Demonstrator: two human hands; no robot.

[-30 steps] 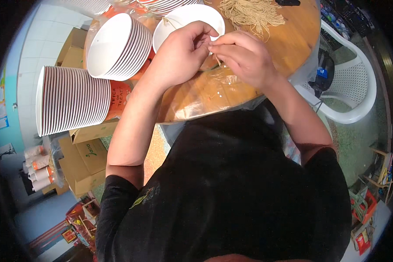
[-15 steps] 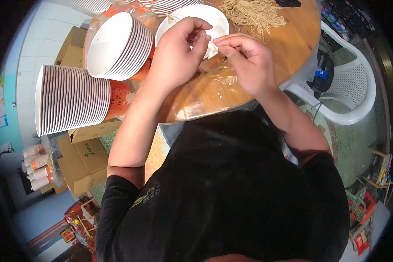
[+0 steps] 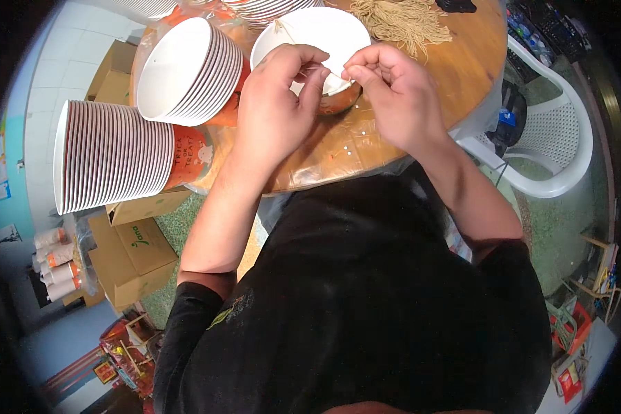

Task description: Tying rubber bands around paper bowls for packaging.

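Observation:
A white-lined paper bucket (image 3: 328, 31) with an orange outside lies tilted on the round wooden table, its mouth toward me. My left hand (image 3: 276, 103) is at its near left rim, thumb and forefinger closed on a thin cord (image 3: 334, 75). On the right, my right hand (image 3: 401, 96) pinches the same cord between thumb and fingertips at the bucket's near right edge. The cord runs short and taut between both hands. Another bit of tan cord shows at the bucket's upper left rim. How the cord passes through the rim is hidden by my fingers.
Nested stacks of orange paper buckets (image 3: 114, 159) stand to the left, one stack (image 3: 176, 72) behind the other. A bundle of tan cords (image 3: 403, 27) lies at the far right of the table (image 3: 472, 69). Cardboard boxes (image 3: 134, 259) and a white plastic chair (image 3: 559, 131) flank the table.
The bucket has shifted slightly right. My left hand has moved a little down, and my right hand a little up and right, with the cord still between them.

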